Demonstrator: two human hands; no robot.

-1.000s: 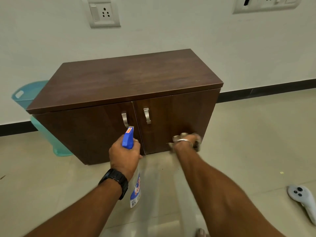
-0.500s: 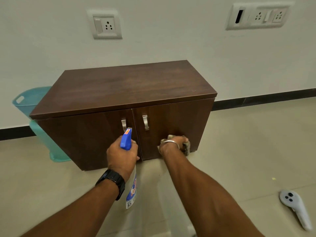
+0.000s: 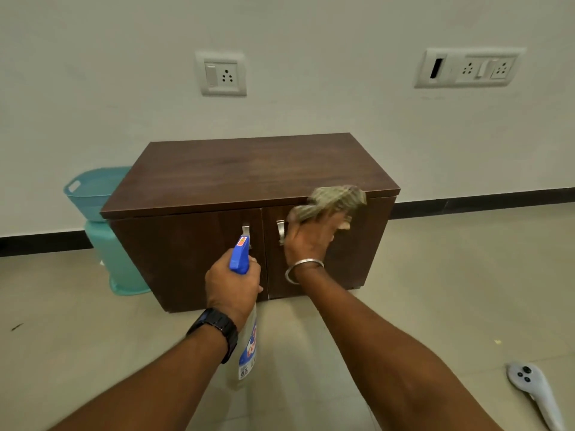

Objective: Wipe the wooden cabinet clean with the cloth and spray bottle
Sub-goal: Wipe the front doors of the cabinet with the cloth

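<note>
A low dark wooden cabinet (image 3: 249,172) with two doors and metal handles stands on the floor against the wall. My right hand (image 3: 306,241) holds a crumpled beige cloth (image 3: 334,200) against the upper part of the right door, just under the top's front edge; the cloth is motion-blurred. My left hand (image 3: 231,284) grips the neck of a spray bottle (image 3: 247,346) with a blue trigger head, held upright in front of the gap between the doors. Most of the bottle's body is hidden behind my wrist.
A turquoise plastic bin (image 3: 93,197) stands left of the cabinet against the wall. A white handheld controller (image 3: 535,390) lies on the tiled floor at the lower right. Two wall socket plates (image 3: 221,73) sit above the cabinet.
My right hand has swept the cloth up the right door, from its bottom edge to just under the top. The camera has pulled back and tilted up. My left hand keeps the bottle.
</note>
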